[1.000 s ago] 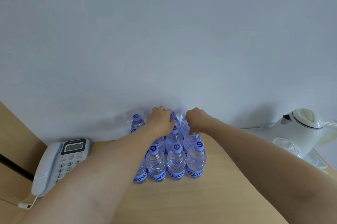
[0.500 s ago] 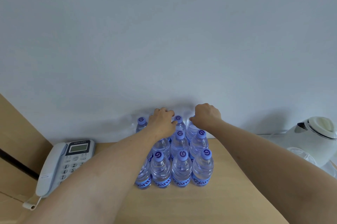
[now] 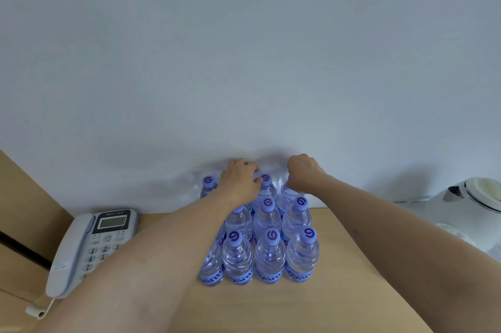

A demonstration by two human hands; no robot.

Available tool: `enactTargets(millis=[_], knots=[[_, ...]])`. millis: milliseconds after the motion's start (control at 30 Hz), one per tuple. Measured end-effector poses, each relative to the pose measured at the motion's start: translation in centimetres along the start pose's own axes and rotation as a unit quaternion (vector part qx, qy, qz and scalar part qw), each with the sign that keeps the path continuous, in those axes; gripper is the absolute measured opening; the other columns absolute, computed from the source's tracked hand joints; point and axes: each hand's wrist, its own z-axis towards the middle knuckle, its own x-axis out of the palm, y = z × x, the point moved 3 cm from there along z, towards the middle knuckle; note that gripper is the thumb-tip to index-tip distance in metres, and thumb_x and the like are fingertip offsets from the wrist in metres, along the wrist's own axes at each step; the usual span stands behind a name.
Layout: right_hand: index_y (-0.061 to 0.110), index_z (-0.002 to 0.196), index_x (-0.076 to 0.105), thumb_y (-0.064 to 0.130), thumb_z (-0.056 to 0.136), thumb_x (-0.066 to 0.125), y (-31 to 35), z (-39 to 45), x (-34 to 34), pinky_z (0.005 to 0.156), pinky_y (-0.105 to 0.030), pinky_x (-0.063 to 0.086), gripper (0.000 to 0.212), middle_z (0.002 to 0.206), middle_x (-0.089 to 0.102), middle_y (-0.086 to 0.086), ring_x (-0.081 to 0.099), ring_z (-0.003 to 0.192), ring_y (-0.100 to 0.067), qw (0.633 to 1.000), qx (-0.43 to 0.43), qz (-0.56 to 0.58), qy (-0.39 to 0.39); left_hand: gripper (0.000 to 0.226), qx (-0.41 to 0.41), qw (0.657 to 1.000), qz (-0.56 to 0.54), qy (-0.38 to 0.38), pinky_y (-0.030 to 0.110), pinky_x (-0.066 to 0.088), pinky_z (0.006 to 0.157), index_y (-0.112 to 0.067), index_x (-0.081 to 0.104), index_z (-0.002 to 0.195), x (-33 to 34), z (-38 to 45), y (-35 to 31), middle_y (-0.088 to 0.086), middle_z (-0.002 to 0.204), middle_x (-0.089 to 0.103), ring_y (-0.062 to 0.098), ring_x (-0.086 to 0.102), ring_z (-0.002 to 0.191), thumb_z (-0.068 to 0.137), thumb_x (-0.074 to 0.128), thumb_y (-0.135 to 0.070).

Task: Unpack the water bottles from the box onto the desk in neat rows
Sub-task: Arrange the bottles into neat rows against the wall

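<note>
Several clear water bottles [image 3: 269,254] with purple caps and blue labels stand upright in tight rows on the wooden desk [image 3: 339,292], against the white wall. My left hand [image 3: 240,183] reaches over the rows and closes on the top of a back-row bottle, which it hides. My right hand [image 3: 305,172] is curled over the cap of the back-right bottle [image 3: 287,197]. A lone back-row bottle [image 3: 208,186] stands left of my left hand. No box is in view.
A grey desk phone [image 3: 89,246] lies at the left on the desk, its cord hanging at the front. A white electric kettle [image 3: 471,205] stands at the right. A wooden panel [image 3: 24,218] borders the far left.
My right hand has moved right, from the middle of the back row to the back-right bottle. My left hand stays on the back row. The view has tilted up slightly.
</note>
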Motion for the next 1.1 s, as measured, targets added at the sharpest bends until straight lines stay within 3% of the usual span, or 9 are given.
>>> enactTargets(millis=[133, 300, 500, 633, 767, 933, 1100], knots=[[0.012, 0.058, 0.036, 0.01, 0.074, 0.068, -0.4, -0.1, 0.2, 0.041, -0.026, 0.026, 0.036, 0.063, 0.04, -0.004, 0.036, 0.052, -0.019, 1.0, 0.015, 0.014, -0.011, 0.042, 0.0, 1.0, 0.007, 0.009, 0.042, 0.042, 0.097, -0.018, 0.051, 0.134, 0.1, 0.0, -0.2, 0.006, 0.133, 0.048, 0.026, 0.036, 0.128, 0.096, 0.05, -0.037], [0.014, 0.062, 0.04, 0.031, 0.08, 0.074, -0.9, -0.2, 0.6, 0.044, -0.026, 0.029, 0.042, 0.067, 0.044, -0.002, 0.043, 0.056, -0.017, 0.997, 0.033, 0.048, -0.043, 0.044, 0.001, 1.0, 0.01, 0.018, 0.043, 0.042, 0.098, -0.018, 0.05, 0.136, 0.1, -0.3, 0.0, 0.007, 0.134, 0.047, 0.027, 0.035, 0.129, 0.097, 0.049, -0.039], [0.014, 0.065, 0.042, 0.035, 0.084, 0.072, -0.6, -0.3, 0.6, 0.055, -0.028, 0.036, 0.041, 0.075, 0.049, -0.003, 0.051, 0.068, -0.024, 0.998, 0.03, 0.041, -0.04, 0.045, 0.0, 1.0, 0.008, 0.017, 0.043, 0.042, 0.099, -0.018, 0.05, 0.136, -0.3, -0.6, 0.3, 0.007, 0.135, 0.047, 0.026, 0.037, 0.128, 0.097, 0.048, -0.04], [0.014, 0.082, 0.054, 0.04, 0.087, 0.066, 0.6, -0.4, 0.3, 0.065, -0.032, 0.039, 0.029, 0.089, 0.057, -0.002, 0.056, 0.083, -0.027, 0.997, 0.012, -0.008, -0.076, 0.043, -0.002, 1.0, 0.009, 0.009, 0.044, 0.044, 0.097, -0.017, 0.051, 0.134, -0.8, -1.0, 1.0, 0.007, 0.132, 0.048, 0.027, 0.038, 0.126, 0.097, 0.049, -0.039], [0.015, 0.102, 0.066, 0.047, 0.09, 0.057, 3.5, 0.1, 0.2, 0.075, -0.033, 0.044, 0.035, 0.101, 0.065, -0.003, 0.059, 0.096, -0.027, 0.994, -0.028, 0.014, -0.104, 0.04, -0.006, 1.0, -0.005, -0.008, 0.045, 0.044, 0.096, -0.017, 0.055, 0.129, -1.5, -1.4, 2.0, 0.007, 0.128, 0.05, 0.027, 0.041, 0.124, 0.095, 0.052, -0.037], [0.015, 0.078, 0.058, 0.049, 0.088, 0.062, 5.9, 0.6, 1.1, 0.064, -0.031, 0.043, 0.036, 0.088, 0.061, -0.005, 0.056, 0.079, -0.025, 0.998, -0.02, 0.004, -0.058, 0.038, -0.01, 1.0, -0.015, -0.024, 0.041, 0.045, 0.094, -0.017, 0.056, 0.128, -2.5, -1.7, 3.5, 0.006, 0.126, 0.051, 0.027, 0.042, 0.122, 0.095, 0.051, -0.035], [0.011, 0.081, 0.059, 0.034, 0.089, 0.065, 6.8, 0.8, 1.1, 0.063, -0.03, 0.04, 0.025, 0.091, 0.06, -0.009, 0.055, 0.078, -0.026, 0.999, -0.028, -0.012, -0.038, 0.038, -0.018, 1.0, -0.01, -0.013, 0.041, 0.044, 0.094, -0.018, 0.055, 0.129, -2.6, -1.7, 5.5, 0.006, 0.125, 0.05, 0.028, 0.041, 0.122, 0.094, 0.051, -0.034]])
